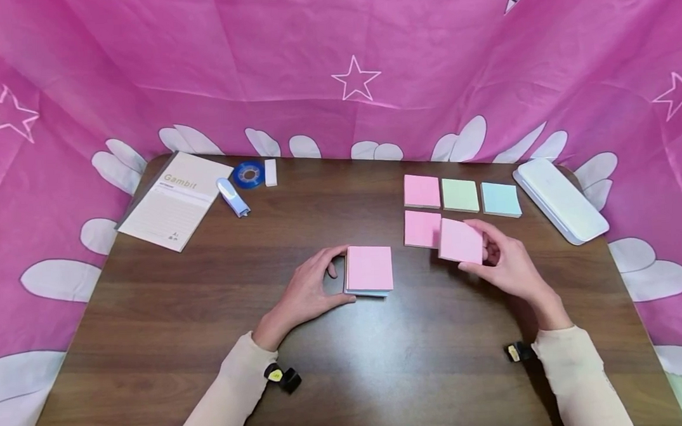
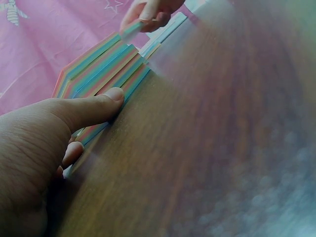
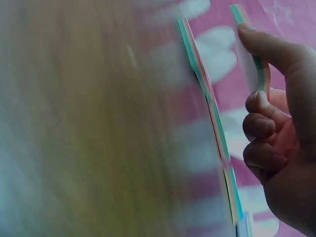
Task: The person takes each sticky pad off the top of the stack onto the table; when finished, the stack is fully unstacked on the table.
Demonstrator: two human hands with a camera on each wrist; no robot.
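Note:
A thick stack of sticky note pads (image 1: 369, 269) stands on the table, pink on top, with several coloured layers along its side (image 2: 106, 74). My left hand (image 1: 307, 287) holds the stack from its left side, the thumb along the near side and the fingers at the far corner. Up to the right, my right hand (image 1: 511, 266) pinches one thin pink-topped sticky note pad (image 1: 460, 241) between thumb and fingers. In the right wrist view this pad (image 3: 252, 59) is tilted above the table, showing striped edges. It overlaps the corner of a pink pad (image 1: 422, 228) lying on the table.
Behind lie a pink pad (image 1: 422, 191), a green pad (image 1: 460, 196) and a blue pad (image 1: 501, 199) in a row. A white case (image 1: 560, 200) sits at the right. Far left are a notebook (image 1: 175, 201), a stapler (image 1: 233, 197), blue tape (image 1: 249, 174) and a white eraser (image 1: 270, 173).

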